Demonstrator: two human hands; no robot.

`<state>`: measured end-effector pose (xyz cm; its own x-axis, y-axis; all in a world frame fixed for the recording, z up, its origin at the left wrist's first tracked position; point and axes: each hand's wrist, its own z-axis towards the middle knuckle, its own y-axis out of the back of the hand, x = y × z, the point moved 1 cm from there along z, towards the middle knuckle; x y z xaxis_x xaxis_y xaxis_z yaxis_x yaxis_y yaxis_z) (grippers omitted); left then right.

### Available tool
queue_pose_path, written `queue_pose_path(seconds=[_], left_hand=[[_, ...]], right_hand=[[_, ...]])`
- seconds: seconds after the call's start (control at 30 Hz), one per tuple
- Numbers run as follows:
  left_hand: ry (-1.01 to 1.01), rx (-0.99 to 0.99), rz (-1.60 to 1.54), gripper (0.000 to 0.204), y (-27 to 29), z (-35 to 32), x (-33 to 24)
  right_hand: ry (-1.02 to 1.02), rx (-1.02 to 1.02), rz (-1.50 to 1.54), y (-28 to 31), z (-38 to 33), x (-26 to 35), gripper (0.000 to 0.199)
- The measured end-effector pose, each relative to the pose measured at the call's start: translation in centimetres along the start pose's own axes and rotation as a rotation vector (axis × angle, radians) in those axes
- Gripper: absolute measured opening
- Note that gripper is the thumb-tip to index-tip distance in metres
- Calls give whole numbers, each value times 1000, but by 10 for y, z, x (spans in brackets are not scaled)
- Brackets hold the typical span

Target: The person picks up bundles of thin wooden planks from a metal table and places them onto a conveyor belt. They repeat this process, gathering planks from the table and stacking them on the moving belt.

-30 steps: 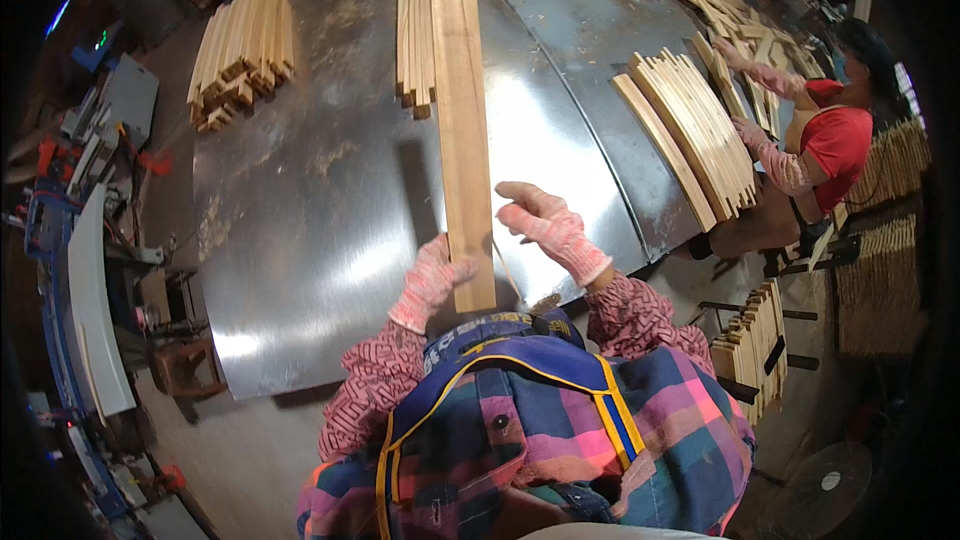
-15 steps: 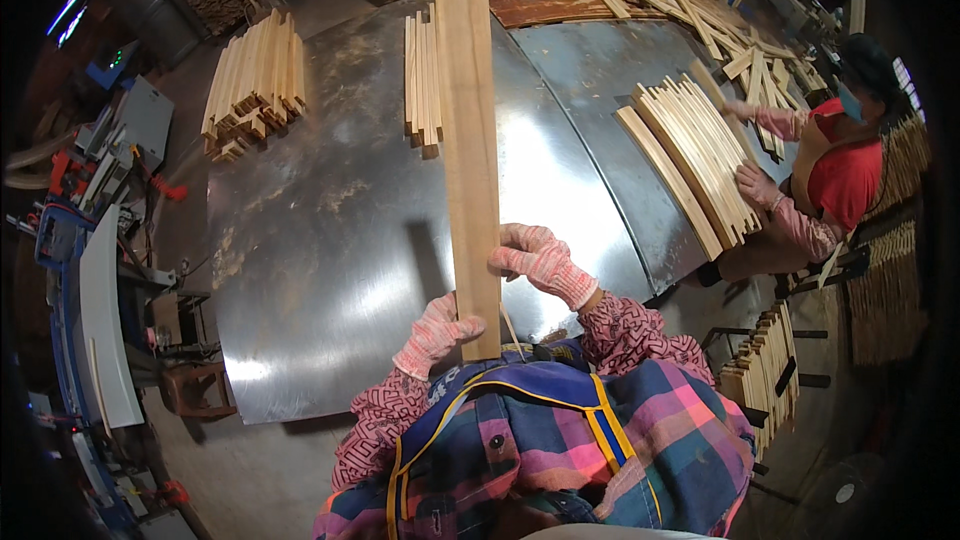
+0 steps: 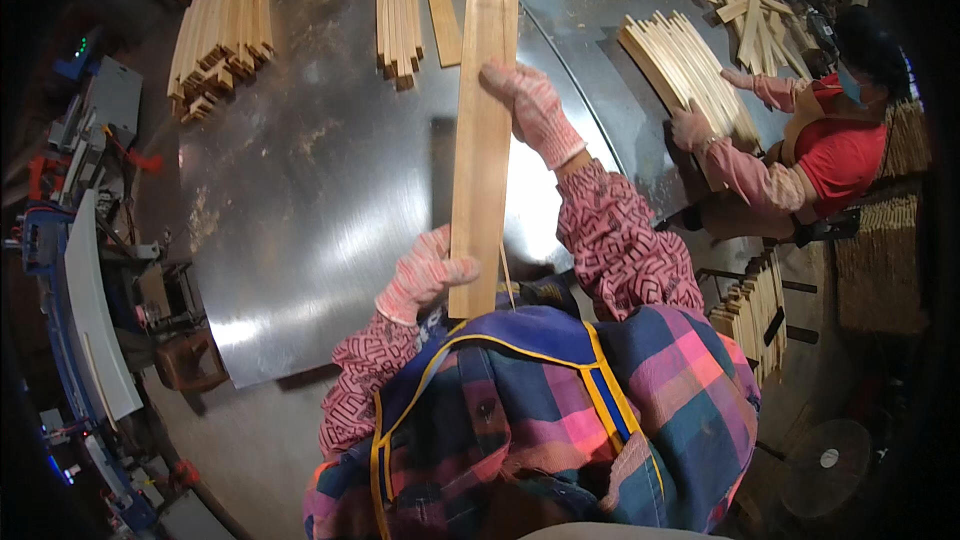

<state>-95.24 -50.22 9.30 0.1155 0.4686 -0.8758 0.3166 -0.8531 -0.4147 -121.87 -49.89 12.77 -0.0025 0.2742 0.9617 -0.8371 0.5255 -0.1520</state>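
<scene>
— Over the metal table [image 3: 310, 230], the right hand [image 3: 538, 112] is being shifted up the plank [image 3: 482, 175].
— Clamped by the left hand [image 3: 422, 278] too, it's seemingly being repositioned; steadying is probably being needed next.

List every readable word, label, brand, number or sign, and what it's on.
No text is readable.
Green display, far left: lit marks, too small to read.
Fan, lower right: pale hub badge, too small to read.
Apron: marks near the board's lower end, folded and blurred, unreadable.
Board: no lettering visible.
</scene>
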Motion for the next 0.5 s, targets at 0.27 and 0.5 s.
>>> queue_pose_path(seconds=[0.27, 0.5], left_hand=[[4, 40, 34, 64, 19, 6, -2], [67, -41, 49, 59, 18, 13, -9]], right_hand=[[-227, 12, 475, 4, 5, -21, 41], [-310, -73, 478, -2, 11, -29, 52]])
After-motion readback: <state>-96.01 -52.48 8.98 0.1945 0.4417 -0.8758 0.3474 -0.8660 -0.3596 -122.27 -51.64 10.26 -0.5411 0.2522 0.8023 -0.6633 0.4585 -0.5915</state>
